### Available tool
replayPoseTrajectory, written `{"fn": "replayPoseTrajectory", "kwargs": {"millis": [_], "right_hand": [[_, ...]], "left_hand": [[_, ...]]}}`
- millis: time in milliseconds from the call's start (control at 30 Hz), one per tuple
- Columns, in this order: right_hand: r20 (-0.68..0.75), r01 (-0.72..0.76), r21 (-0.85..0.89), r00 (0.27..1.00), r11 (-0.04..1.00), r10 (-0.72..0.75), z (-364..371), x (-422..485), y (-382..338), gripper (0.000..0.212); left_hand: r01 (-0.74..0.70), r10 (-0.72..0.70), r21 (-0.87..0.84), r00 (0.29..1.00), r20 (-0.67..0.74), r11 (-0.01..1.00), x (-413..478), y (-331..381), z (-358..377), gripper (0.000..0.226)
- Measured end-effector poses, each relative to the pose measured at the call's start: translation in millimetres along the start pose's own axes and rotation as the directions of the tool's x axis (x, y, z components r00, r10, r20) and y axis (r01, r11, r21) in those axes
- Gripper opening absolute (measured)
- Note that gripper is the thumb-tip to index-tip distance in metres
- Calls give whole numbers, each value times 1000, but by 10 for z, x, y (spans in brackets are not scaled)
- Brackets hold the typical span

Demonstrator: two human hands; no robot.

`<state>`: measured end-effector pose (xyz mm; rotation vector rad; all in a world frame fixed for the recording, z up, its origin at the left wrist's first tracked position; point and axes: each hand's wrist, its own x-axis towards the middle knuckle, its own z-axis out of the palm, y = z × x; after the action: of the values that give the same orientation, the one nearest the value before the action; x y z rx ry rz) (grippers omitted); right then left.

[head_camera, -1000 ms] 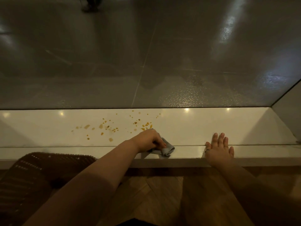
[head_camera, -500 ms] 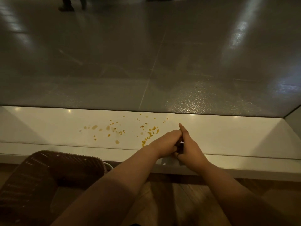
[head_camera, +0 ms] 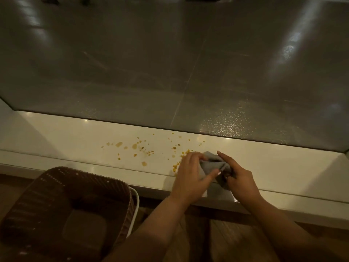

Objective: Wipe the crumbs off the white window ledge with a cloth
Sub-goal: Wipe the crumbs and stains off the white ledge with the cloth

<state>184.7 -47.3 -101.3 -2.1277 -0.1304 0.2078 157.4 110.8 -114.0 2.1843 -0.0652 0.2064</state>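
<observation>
A grey cloth (head_camera: 212,163) is bunched between both hands above the front edge of the white window ledge (head_camera: 75,142). My left hand (head_camera: 190,176) grips its left side and my right hand (head_camera: 239,178) pinches its right side, index finger stretched out. Part of the cloth hangs down over the ledge's edge. Yellow-orange crumbs (head_camera: 143,148) lie scattered on the ledge to the left of the hands, with a denser cluster right beside my left hand.
A dark brown woven basket (head_camera: 37,201) with a white handle stands on the wooden floor below the ledge at the left. A large glass pane (head_camera: 170,63) rises behind the ledge. The ledge's right end meets a wall corner.
My right hand left the ledge and joined the left at the cloth. Both hands have since lifted and spread the cloth between them. The view has shifted left and downwards.
</observation>
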Motion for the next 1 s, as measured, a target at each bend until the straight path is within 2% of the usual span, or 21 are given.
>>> {"fn": "replayPoseTrajectory", "kwargs": {"millis": [67,133,233,300,433,533,600,667,733,833,933,1000], "right_hand": [[-48,-27,-76,999,997,24,-26,76,-22,59],[-100,-110,-116,990,987,98,-62,164,-47,48],[-200,-161,-262,974,952,109,-105,350,-27,30],[-265,-163,-328,961,931,75,-124,472,-19,24],[-356,-230,-439,932,868,67,-120,666,78,25],[-377,-304,-437,917,846,134,-128,737,230,52],[-315,-299,-471,936,830,158,-94,762,332,62],[-186,-280,-534,959,798,212,9,777,412,58],[-132,-287,-605,956,742,262,128,782,477,60],[-158,-304,-640,951,706,266,202,803,536,62],[-172,-276,-602,961,749,216,175,808,531,54],[-189,-236,-573,970,785,153,169,812,544,51]], "left_hand": [[177,-184,-50,965,-189,983,-137,-151,-59,40],[353,-338,-13,884,-323,936,-234,-330,-123,43],[576,-495,108,771,-400,810,-305,-594,-237,59],[647,-554,122,722,-415,752,-301,-699,-289,67],[667,-554,130,699,-452,734,-270,-745,-373,69],[684,-560,150,687,-464,714,-265,-794,-454,69],[687,-551,165,683,-480,707,-273,-852,-523,69],[692,-545,182,679,-492,698,-280,-917,-606,71],[702,-549,224,682,-483,676,-295,-982,-681,77],[712,-577,265,689,-438,650,-350,-1067,-722,103],[713,-606,289,698,-382,639,-405,-1109,-716,140],[736,-660,304,677,-326,605,-406,-1078,-742,145]]}}
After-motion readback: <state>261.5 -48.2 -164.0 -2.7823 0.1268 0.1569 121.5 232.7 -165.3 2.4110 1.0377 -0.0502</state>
